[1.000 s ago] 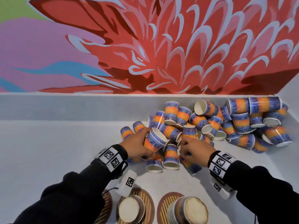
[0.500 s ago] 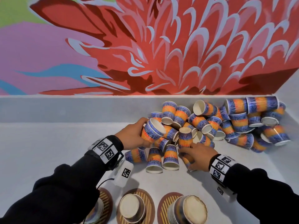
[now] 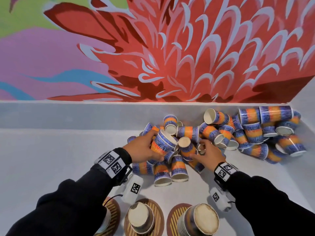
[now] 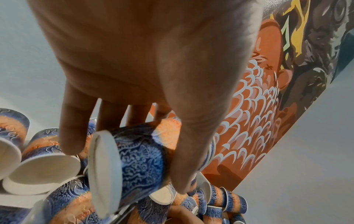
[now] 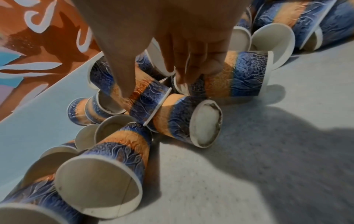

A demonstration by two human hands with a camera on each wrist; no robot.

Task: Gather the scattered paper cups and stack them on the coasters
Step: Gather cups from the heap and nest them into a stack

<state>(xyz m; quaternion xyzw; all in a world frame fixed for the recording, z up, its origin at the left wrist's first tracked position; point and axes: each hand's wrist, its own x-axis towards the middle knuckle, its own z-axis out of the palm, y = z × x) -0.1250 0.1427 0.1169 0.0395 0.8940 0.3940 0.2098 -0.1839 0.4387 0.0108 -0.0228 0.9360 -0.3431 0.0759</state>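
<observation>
While both arms reached up to the middle of the frame, the left hand (image 3: 142,148) wrapped its fingers (image 4: 72,121) around a tilted paper cup (image 3: 162,143). The right hand (image 3: 207,154) pinched another cup (image 3: 187,148) in the pile (image 3: 247,132) on the worktop (image 3: 51,159).

The paper cup (image 3: 162,143) in the left hand (image 3: 142,148) is showing blue bands laced with fine white swirls around an orange middle band, with a white rim and a white base (the base shows clearly in the left wrist view). The cups (image 3: 252,132) heaped beyond and beside that grip are wearing the same blue-and-orange pattern, their insides showing cream. Nearer than the grip, the coasters (image 3: 157,217) are showing brown with yellow stripes. Above the heap, the mural (image 3: 187,53) is displaying red petals edged in pale blue, with pink, green and turquoise areas.
</observation>
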